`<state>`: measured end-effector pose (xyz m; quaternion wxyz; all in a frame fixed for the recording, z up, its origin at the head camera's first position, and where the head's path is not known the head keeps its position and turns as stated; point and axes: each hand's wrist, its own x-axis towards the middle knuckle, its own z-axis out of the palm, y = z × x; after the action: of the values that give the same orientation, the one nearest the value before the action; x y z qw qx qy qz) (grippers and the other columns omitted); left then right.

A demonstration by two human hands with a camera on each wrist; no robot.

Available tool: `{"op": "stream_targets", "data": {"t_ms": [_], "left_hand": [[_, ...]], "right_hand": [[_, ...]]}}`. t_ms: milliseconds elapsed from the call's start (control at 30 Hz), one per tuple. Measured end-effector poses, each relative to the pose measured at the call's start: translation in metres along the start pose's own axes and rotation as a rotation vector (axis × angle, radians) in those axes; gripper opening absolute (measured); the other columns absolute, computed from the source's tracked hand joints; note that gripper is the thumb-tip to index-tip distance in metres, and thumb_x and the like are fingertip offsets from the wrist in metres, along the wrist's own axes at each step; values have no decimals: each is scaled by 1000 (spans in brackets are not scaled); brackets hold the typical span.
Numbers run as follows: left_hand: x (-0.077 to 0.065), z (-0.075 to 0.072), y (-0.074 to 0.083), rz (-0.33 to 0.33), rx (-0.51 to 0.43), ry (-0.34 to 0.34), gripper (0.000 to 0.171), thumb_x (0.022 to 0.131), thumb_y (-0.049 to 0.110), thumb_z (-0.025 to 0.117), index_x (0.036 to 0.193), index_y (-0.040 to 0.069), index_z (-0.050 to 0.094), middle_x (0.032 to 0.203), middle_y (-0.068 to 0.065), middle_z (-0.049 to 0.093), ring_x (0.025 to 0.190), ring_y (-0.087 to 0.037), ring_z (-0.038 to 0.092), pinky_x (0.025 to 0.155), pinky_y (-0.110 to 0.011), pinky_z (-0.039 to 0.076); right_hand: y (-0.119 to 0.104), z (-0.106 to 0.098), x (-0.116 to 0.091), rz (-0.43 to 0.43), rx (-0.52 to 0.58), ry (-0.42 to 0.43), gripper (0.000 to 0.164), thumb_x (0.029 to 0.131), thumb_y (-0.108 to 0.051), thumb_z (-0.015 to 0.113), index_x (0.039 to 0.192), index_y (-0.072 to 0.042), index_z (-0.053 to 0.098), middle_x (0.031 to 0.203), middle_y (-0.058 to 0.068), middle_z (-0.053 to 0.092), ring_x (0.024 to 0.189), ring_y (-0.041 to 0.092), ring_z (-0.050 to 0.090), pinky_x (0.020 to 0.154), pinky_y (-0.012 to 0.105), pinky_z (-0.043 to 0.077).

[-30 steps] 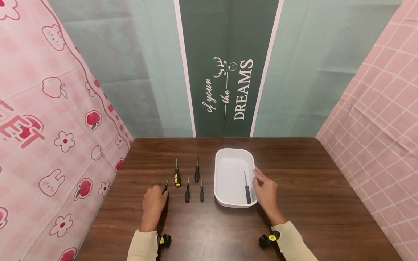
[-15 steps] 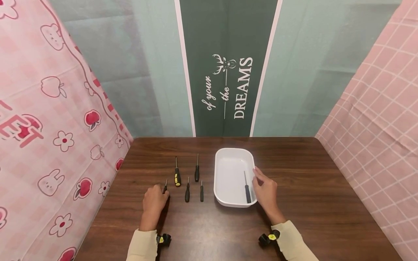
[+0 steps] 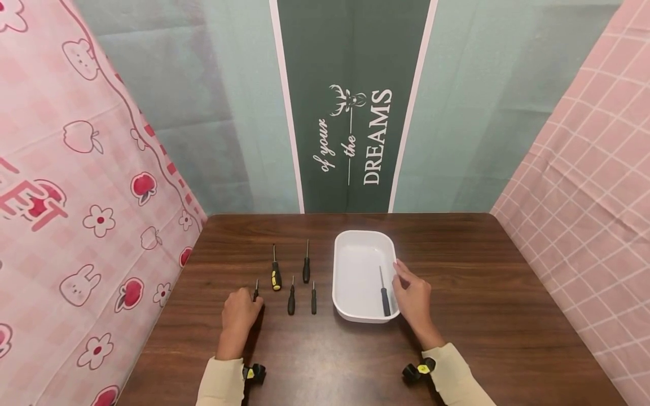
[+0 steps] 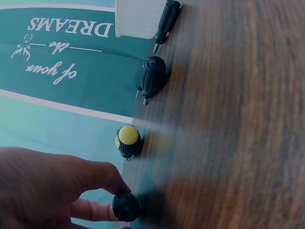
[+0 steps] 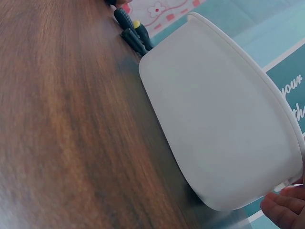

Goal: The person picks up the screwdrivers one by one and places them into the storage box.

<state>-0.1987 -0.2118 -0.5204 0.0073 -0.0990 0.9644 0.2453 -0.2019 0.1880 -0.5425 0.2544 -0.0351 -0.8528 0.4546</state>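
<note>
On the table's left side, my left hand [image 3: 240,311] pinches the handle of a small black screwdriver [image 3: 256,291] between thumb and fingers. The handle's round end [image 4: 126,207] faces the left wrist camera. My right hand [image 3: 414,299] grips the right rim of a white plastic tray [image 3: 334,276]; its fingertips [image 5: 276,210] show by the tray's end in the right wrist view. Inside the tray lies one dark screwdriver [image 3: 385,301]. Between left hand and tray are a yellow-and-black screwdriver [image 3: 276,277] and black screwdrivers: a long one [image 3: 306,270], a thicker one [image 3: 291,301] and a slim one [image 3: 313,300].
The dark wood table [image 3: 487,293] extends beyond the tray to the right. Printed cloths hang around it: a green one [image 3: 355,51] behind, pink ones [image 3: 45,169] at the sides. Each wrist wears a black strap-on device [image 3: 255,373].
The screwdriver in the left hand has turned slightly, its tip swinging a little left and more upright. The right hand and the tray have stayed in place.
</note>
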Motion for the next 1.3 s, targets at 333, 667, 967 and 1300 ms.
{"op": "stream_targets", "data": {"t_ms": [333, 667, 967, 1300], "left_hand": [[-3, -2, 3, 2, -12, -12, 27, 89, 16, 68, 68, 8, 53, 60, -3, 47, 57, -20, 47, 50, -34, 35], [-6, -6, 11, 7, -45, -20, 33, 88, 16, 65, 62, 13, 46, 58, 1, 42, 55, -19, 44, 49, -33, 32], [-10, -13, 23, 18, -53, -19, 32, 87, 17, 64, 62, 13, 46, 59, 0, 43, 58, -20, 45, 51, -33, 32], [-13, -17, 33, 34, -62, -4, 29, 86, 19, 63, 63, 14, 46, 59, 1, 42, 57, -19, 44, 51, -33, 32]], "right_hand": [[-1, -1, 2, -13, 6, 7, 29, 89, 5, 68, 117, 4, 72, 124, 17, 68, 116, 38, 63, 90, 44, 49], [1, 0, 1, -2, 1, -2, 30, 89, 6, 68, 118, 4, 71, 124, 16, 68, 117, 38, 63, 91, 44, 48], [0, 0, 2, -2, -8, 6, 30, 87, 6, 69, 117, 3, 72, 123, 15, 69, 117, 37, 63, 94, 46, 47], [-1, -1, 4, -10, -12, 3, 30, 87, 6, 69, 117, 3, 72, 123, 15, 69, 117, 37, 63, 92, 46, 47]]}}
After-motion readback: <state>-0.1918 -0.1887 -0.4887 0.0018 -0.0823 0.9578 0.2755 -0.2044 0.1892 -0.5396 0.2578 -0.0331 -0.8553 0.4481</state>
